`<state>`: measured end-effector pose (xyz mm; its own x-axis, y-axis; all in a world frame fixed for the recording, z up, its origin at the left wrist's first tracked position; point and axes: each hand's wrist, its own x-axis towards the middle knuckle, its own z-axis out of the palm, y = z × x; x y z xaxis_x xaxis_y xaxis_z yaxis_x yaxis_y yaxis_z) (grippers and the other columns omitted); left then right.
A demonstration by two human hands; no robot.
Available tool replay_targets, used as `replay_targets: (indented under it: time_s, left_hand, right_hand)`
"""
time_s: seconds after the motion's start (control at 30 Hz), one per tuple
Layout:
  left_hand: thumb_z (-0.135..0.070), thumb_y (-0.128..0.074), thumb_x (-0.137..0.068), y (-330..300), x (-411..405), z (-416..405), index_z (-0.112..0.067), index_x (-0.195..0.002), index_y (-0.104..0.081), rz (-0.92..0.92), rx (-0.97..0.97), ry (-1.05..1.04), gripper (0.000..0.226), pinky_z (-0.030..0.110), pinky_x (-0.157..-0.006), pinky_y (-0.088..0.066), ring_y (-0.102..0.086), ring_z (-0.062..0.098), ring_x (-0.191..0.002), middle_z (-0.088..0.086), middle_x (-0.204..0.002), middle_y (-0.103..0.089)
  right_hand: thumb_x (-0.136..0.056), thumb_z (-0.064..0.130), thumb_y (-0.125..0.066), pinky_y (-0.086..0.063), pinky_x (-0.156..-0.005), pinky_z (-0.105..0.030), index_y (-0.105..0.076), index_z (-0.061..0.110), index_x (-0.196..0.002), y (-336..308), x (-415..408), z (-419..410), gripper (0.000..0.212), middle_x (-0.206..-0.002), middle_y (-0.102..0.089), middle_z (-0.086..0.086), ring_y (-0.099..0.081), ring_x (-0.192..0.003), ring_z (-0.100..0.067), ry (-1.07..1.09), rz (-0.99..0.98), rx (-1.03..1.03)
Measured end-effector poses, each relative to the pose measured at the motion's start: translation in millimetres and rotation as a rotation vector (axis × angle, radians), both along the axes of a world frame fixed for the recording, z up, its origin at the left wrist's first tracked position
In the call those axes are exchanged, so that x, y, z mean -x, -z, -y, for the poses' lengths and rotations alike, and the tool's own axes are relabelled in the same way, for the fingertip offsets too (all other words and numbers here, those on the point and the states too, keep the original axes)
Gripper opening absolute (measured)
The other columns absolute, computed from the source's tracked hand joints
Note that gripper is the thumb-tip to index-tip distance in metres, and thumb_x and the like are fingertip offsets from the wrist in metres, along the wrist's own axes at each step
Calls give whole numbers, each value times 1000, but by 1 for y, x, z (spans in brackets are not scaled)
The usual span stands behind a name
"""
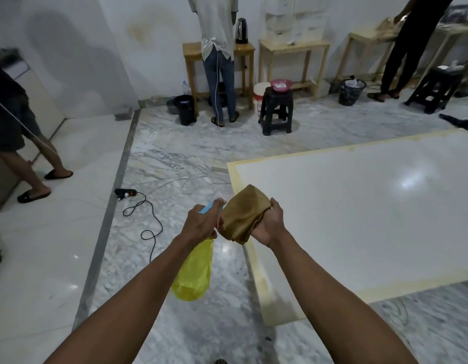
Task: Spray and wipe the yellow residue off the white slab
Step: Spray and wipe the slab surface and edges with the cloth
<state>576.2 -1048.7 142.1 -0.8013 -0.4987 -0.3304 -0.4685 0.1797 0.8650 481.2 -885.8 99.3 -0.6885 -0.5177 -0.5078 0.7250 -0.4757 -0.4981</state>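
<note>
Head camera, Operator: I see both hands raised over the marble floor (pixel 191 164), just off the near-left corner of the white slab (pixel 359 211).

Monitor: What is each hand doing?

Operator: My left hand (pixel 201 222) is curled round the neck of the yellow spray bottle (pixel 194 274), with a finger up at the blue trigger head (pixel 206 207). The bottle hangs down below the hand, tilted toward me. My right hand (pixel 271 223) grips a folded brown cloth (pixel 243 214), fingers wrapped round its right edge, palm turned up. The cloth touches the left hand at the nozzle end.

Monitor: Where is the slab?

Operator: It lies flat on the floor to my right, reaching away to the far right. It is glossy, with a light reflected near its middle. The yellow residue (pixel 256 258) shows as a band along its left edge, the far edge and the near edge.

Monitor: Anything else around?

Operator: A black power strip (pixel 125 192) with a looping cable (pixel 146 224) lies on the floor to the left. Further back stands a black stool (pixel 276 111) carrying a pink bowl (pixel 281 84), with a white bucket (pixel 259 97) just beside it. A person in jeans (pixel 218 61) faces a wooden surface (pixel 244 48) bearing a kettle (pixel 241 30). Another person's legs (pixel 30 164) in black sandals are at far left, and a third person in black (pixel 409 46) stands at far right.
</note>
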Motion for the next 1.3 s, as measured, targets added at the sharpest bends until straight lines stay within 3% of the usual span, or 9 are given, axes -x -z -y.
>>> replay_targets:
  time_s: [0.27, 0.47, 0.63, 0.77, 0.87, 0.97, 1.03, 1.17, 1.3]
  left_hand:
    - [-46, -55, -103, -1, 4, 34, 2, -91, -79, -14, -25, 1, 55, 22, -46, -49, -62, 18, -44, 21, -84, -79]
    - [-47, -55, -101, 6, 16, 45, 3, -77, -74, 24, -52, -45, 59, 20, -45, -47, -60, 20, -46, 21, -75, -74]
    - [-47, -54, -103, 15, 38, 55, -4, -90, -77, 52, -84, -77, 50, 23, -46, -46, -60, 21, -49, 10, -72, -68]
    - [-42, -56, -104, 20, 54, 60, -18, -65, -71, 48, -73, -89, 48, 21, -42, -45, -55, 18, -44, -1, -49, -59]
    - [-47, -55, -102, 22, 74, 69, -29, -65, -79, 71, -68, -63, 47, 26, -50, -48, -57, 18, -48, 5, -48, -58]
    - [-64, -55, -83, 28, 94, 84, -9, -83, -82, 100, -67, -71, 62, 30, -54, -50, -58, 19, -48, 9, -55, -62]
    - [-62, -55, -86, 33, 109, 95, 4, -96, -78, 103, -70, -88, 71, 28, -51, -51, -60, 19, -47, 16, -65, -67]
    - [-41, -55, -104, 44, 146, 113, -3, -79, -76, 102, -105, -83, 51, 27, -45, -53, -71, 27, -66, 24, -79, -75]
    - [-43, -56, -104, 51, 183, 128, -4, -72, -72, 77, -114, -87, 53, 27, -46, -51, -75, 35, -74, 24, -84, -77]
  right_hand:
    - [-100, 55, -26, -43, -109, -48, -60, 5, -131, 10, 6, 41, 68, -127, -65, -22, -57, -124, -36, 42, 35, -63]
    - [-96, 61, -30, -40, -112, -50, -60, 9, -134, 21, 20, 64, 71, -130, -64, -20, -57, -125, -36, 14, 68, -56]
    - [-96, 61, -29, -40, -112, -50, -60, 9, -135, 30, 44, 80, 72, -130, -64, -20, -58, -125, -37, 15, 95, -70]
    - [-100, 58, -26, -51, -98, -46, -61, 5, -130, 30, 68, 92, 71, -123, -67, -23, -62, -117, -36, -4, 119, -105]
    - [-100, 59, -26, -52, -91, -46, -60, 4, -132, 35, 88, 105, 72, -121, -68, -24, -63, -114, -36, -35, 131, -115]
    - [-94, 73, -32, -49, -99, -48, -58, 6, -134, 45, 104, 114, 82, -127, -65, -24, -64, -116, -36, -56, 133, -79]
    - [-87, 78, -44, -42, -111, -49, -55, 8, -138, 52, 115, 118, 87, -134, -61, -23, -61, -123, -35, -115, 98, -63]
    - [-96, 63, -45, -48, -107, -45, -54, 6, -137, 70, 165, 126, 70, -127, -66, -16, -65, -115, -28, -134, -62, -329]
    - [-89, 72, -48, -54, -99, -48, -50, 8, -137, 83, 247, 133, 81, -123, -66, -9, -66, -108, -26, -176, -289, -718]
